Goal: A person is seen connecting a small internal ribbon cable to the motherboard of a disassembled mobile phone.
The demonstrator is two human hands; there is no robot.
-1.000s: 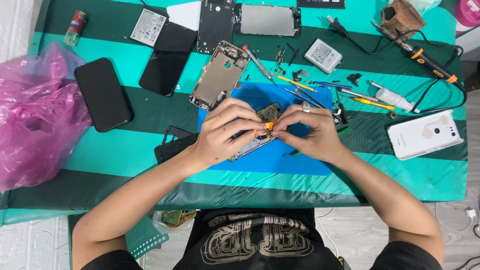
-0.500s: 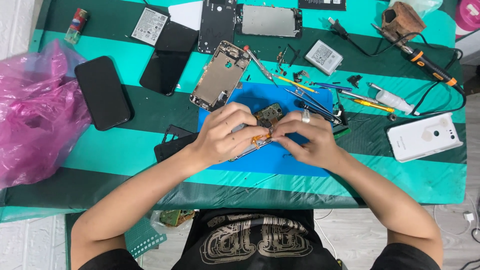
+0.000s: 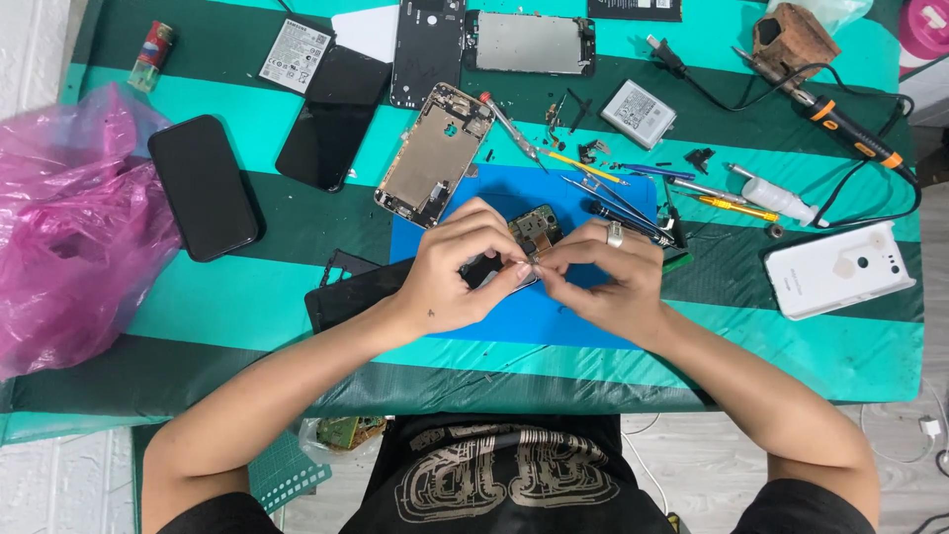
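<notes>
Both hands meet over a blue work mat [image 3: 583, 321] on a green striped table. My left hand [image 3: 465, 267] grips a dismantled phone body [image 3: 534, 229], whose circuit board shows above the fingers. My right hand [image 3: 603, 277], with a ring on one finger, pinches a small part at the phone's edge right beside the left fingertips. What lies between the fingertips is too small to make out. A dark phone panel [image 3: 351, 292] lies under my left wrist.
An open phone frame [image 3: 430, 158], black phones [image 3: 203, 188] [image 3: 331, 119] and back covers lie at the back left. A pink plastic bag [image 3: 69, 227] fills the left edge. Tweezers and screwdrivers [image 3: 633, 188], a soldering iron [image 3: 840, 124] and a white phone [image 3: 840, 267] are to the right.
Both hands have shifted slightly on the phone; the right fingers have closed in against the left fingertips at its edge.
</notes>
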